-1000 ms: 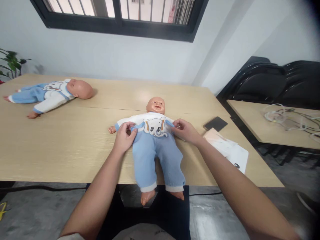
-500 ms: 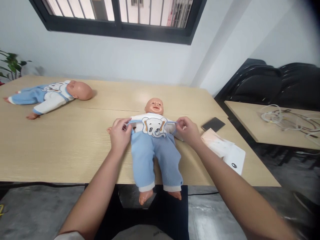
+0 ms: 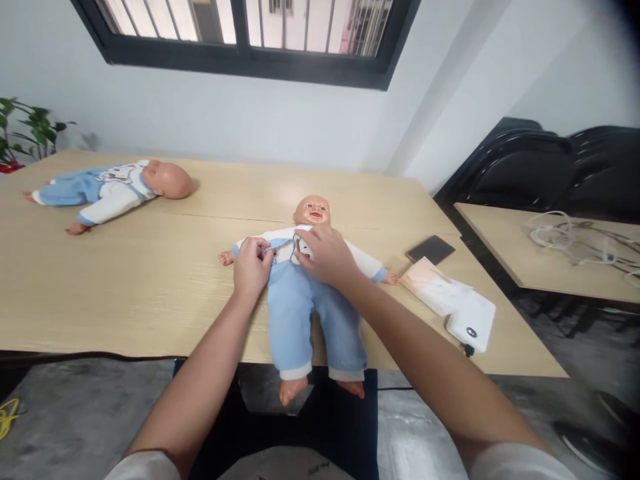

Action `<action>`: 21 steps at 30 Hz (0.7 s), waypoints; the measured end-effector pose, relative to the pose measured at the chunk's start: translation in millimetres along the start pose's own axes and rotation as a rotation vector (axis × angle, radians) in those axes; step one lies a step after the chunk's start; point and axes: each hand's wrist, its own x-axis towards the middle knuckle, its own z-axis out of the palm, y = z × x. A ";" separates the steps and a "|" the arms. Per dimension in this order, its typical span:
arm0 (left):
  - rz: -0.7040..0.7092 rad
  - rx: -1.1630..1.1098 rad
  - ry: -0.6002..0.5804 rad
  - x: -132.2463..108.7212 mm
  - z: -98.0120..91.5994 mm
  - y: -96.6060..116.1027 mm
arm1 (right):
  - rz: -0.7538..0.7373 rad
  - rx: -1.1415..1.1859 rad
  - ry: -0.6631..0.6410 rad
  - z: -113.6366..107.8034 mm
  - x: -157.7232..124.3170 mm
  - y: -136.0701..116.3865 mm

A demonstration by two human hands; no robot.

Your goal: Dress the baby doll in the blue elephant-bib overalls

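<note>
Both hands on the doll (image 3: 313, 293) near the table (image 3: 125, 293) edge: left hand (image 3: 253, 267) pinching its blue strap, right hand (image 3: 325, 257) flat, open on the chest (elephant patch mostly covered).

The doll (image 3: 310, 293) in front has light blue fuzzy trousers with white cuffs and a white top with blue trim at the sleeves. The second doll (image 3: 113, 193) wears the same combo – blue and white, with a cartoon print on the chest. Tabletop (image 3: 150, 287) is pale wood grain. Phone (image 3: 430, 249) is black, the chairs (image 3: 550, 167) black too – window frame (image 3: 240, 60) likewise.
</note>
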 end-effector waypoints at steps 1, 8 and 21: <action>0.001 -0.006 0.000 -0.1 -0.6 -0.3 | -0.072 -0.037 -0.028 1.4 13.0 -7.5; -0.084 -0.057 -0.019 -11.6 -7.9 -7.9 | -0.284 -0.242 -0.188 11.0 55.9 -20.6; -0.179 -0.096 -0.058 -16.2 -6.6 -17.7 | -0.352 -0.001 -0.309 22.8 104.5 -29.2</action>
